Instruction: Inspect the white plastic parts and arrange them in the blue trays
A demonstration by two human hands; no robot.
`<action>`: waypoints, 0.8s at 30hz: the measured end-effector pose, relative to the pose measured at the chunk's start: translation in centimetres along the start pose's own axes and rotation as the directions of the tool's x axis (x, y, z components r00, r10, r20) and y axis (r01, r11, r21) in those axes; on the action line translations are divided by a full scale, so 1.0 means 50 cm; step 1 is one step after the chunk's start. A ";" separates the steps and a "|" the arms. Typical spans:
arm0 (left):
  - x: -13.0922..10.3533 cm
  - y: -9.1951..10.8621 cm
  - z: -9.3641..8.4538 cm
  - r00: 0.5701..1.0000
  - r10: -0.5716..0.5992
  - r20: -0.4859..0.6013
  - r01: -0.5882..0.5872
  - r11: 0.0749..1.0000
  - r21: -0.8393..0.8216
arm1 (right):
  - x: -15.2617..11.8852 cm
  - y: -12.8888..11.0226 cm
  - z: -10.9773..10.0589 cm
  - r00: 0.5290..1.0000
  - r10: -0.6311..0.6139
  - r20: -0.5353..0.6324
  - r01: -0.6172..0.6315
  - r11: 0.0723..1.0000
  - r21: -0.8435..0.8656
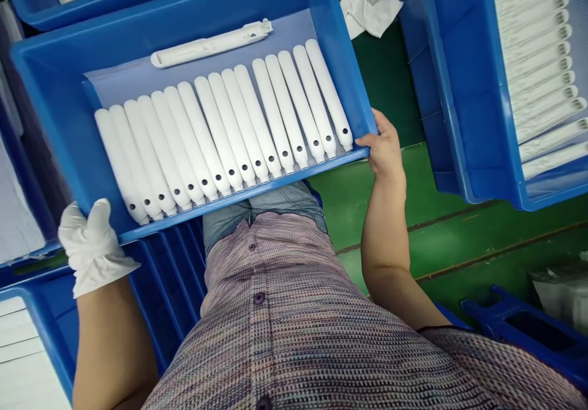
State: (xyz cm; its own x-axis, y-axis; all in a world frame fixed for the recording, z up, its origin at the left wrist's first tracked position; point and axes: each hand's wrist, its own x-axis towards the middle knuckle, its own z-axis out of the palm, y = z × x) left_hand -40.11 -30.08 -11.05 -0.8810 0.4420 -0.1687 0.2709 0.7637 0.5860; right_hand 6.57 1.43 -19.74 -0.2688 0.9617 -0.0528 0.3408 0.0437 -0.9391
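Note:
A blue bin is held tilted in front of my body. My left hand, in a white glove, grips its near left corner. Bare fingers of my right hand wrap round the near right corner, the thumb over the rim. Inside, a row of several white tubes lies side by side, each with a dark hole near its lower end. Behind that row, a single white part rests crosswise on a pale sheet.
At the right stands another blue bin with several white parts. A white cloth lies beyond my right hand. More blue bins are at the upper left and lower left. A blue stool-like object sits at lower right.

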 end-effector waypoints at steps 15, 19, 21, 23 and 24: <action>-0.034 -0.004 0.083 0.953 0.279 0.122 -0.234 0.928 -0.290 | 0.090 -0.358 0.254 0.861 -0.260 0.436 0.333 0.938 -0.099; -0.020 0.012 0.083 0.955 0.257 0.152 -0.202 0.931 -0.304 | 0.193 -0.415 0.555 0.694 -0.192 0.694 0.316 0.947 -0.055; -0.022 0.019 0.081 0.955 0.242 0.174 -0.166 0.917 -0.363 | 0.222 -0.422 0.682 0.632 -0.200 0.749 0.391 0.917 -0.084; -0.026 0.023 0.078 0.958 0.220 0.182 -0.129 0.902 -0.411 | 0.230 -0.420 0.775 0.612 -0.179 0.770 0.489 0.851 -0.191; -0.028 0.024 0.076 0.959 0.209 0.190 -0.113 0.901 -0.419 | 0.228 -0.418 0.808 0.629 -0.165 0.760 0.518 0.818 -0.251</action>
State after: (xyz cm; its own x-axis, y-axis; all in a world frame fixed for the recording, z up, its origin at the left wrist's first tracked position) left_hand -37.06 -27.98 -13.12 -0.7148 0.6731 -0.1898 0.1815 0.4406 0.8791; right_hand -39.99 0.58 -14.45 -0.9099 0.3918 -0.1360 0.3652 0.6017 -0.7103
